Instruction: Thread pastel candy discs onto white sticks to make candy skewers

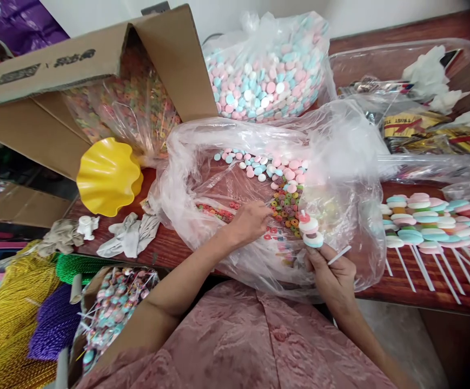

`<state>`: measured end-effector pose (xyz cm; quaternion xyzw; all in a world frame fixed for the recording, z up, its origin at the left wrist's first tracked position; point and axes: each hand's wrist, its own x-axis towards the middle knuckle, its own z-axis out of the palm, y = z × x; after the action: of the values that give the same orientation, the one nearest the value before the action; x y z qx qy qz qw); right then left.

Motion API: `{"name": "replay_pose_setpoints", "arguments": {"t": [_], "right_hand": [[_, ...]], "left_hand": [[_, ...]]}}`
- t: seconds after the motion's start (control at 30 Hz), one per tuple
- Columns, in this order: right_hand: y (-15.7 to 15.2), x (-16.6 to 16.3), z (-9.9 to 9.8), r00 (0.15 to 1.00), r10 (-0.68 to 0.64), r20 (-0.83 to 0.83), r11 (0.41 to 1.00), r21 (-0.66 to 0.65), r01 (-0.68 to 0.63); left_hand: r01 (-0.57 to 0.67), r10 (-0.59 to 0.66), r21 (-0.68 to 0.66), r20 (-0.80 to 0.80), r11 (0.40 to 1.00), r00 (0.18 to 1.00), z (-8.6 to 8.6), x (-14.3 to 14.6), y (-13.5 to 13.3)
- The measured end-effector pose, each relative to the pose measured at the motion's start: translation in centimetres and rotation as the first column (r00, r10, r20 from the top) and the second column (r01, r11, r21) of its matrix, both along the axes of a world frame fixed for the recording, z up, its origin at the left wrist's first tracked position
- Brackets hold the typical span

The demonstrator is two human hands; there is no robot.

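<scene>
My left hand reaches into an open clear plastic bag on the table, fingers pinched together among small coloured ring candies. Whether it holds one is hidden. My right hand grips a white stick that carries a short stack of round candies in red, white, pink and blue. Loose pastel disc candies lie further back inside the same bag.
Several finished candy sticks lie in a row at the right. A big bag of pastel discs and a cardboard box with ring candies stand behind. A yellow wavy bowl, cloths, and metallic cord bundles sit left.
</scene>
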<state>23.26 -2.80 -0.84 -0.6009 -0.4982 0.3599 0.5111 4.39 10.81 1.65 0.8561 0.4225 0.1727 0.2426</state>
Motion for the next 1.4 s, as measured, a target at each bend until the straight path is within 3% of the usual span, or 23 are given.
{"name": "replay_pose_setpoints", "arguments": {"t": [0.07,0.13,0.23,0.27,0.33,0.43,0.63,0.83,1.0,1.07,1.17,1.2,1.27,1.33,1.4], "right_hand": [[-0.2,0.0,-0.2,0.998,0.047,0.046,0.999,0.019,-0.048],[-0.4,0.2,-0.6,0.991,0.088,0.100,0.996,0.018,-0.090],[-0.6,0.6,-1.3,0.976,0.146,0.160,0.989,-0.003,-0.147],[-0.6,0.8,-1.4,0.971,0.164,0.174,0.986,-0.010,-0.165],[-0.4,0.8,-1.4,0.959,0.198,0.202,0.980,-0.021,-0.198],[0.2,0.4,-0.8,0.939,0.244,0.242,0.970,-0.039,-0.242],[0.9,-0.8,0.1,0.916,0.281,0.287,0.959,-0.049,-0.280],[0.5,-1.5,-0.1,0.933,0.185,0.309,0.979,0.022,-0.201],[0.8,-1.6,-0.2,0.875,0.158,0.457,0.970,0.093,-0.224],[1.0,-1.4,-0.3,0.877,0.171,0.450,0.970,0.081,-0.230],[1.0,-0.9,-0.8,0.917,0.165,0.362,0.982,0.030,-0.189],[1.0,-0.6,-1.0,0.934,0.158,0.322,0.985,0.013,-0.171],[1.0,-0.1,-1.3,0.961,0.141,0.239,0.990,-0.014,-0.142],[1.1,0.4,-1.5,0.974,0.140,0.177,0.990,-0.041,-0.135],[1.1,0.7,-1.6,0.975,0.155,0.159,0.988,-0.053,-0.148]], "left_hand": [[0.038,-0.034,0.018,-0.159,0.999,0.987,-0.7,1.2,0.7],[0.012,-0.012,-0.001,-0.164,1.000,0.986,-1.1,1.7,1.2],[-0.067,0.095,-0.187,0.146,0.980,0.985,-0.7,0.9,1.2],[-0.077,0.172,-0.313,0.287,0.947,0.942,-0.3,0.4,1.0],[-0.017,0.358,-0.569,0.495,0.822,0.792,0.6,-0.4,0.0],[0.160,0.520,-0.731,0.604,0.664,0.603,1.8,-0.8,-1.7],[0.200,0.607,-0.754,0.632,0.626,0.482,1.5,0.0,-3.9],[0.252,0.570,-0.749,0.640,0.613,0.515,0.7,0.7,-5.0],[0.198,0.568,-0.750,0.620,0.631,0.541,0.2,1.1,-5.4],[0.205,0.515,-0.762,0.584,0.614,0.628,0.6,0.5,-4.6],[0.273,0.287,-0.769,0.504,0.577,0.814,2.5,-1.1,-1.4],[0.266,0.208,-0.747,0.474,0.609,0.855,3.4,-1.6,0.2],[0.163,0.101,-0.605,0.379,0.780,0.920,4.7,-2.5,4.0],[-0.047,0.099,-0.270,0.180,0.962,0.979,4.9,-2.7,8.0],[-0.110,0.107,-0.036,-0.094,0.993,0.990,3.9,-2.4,11.2]]}}
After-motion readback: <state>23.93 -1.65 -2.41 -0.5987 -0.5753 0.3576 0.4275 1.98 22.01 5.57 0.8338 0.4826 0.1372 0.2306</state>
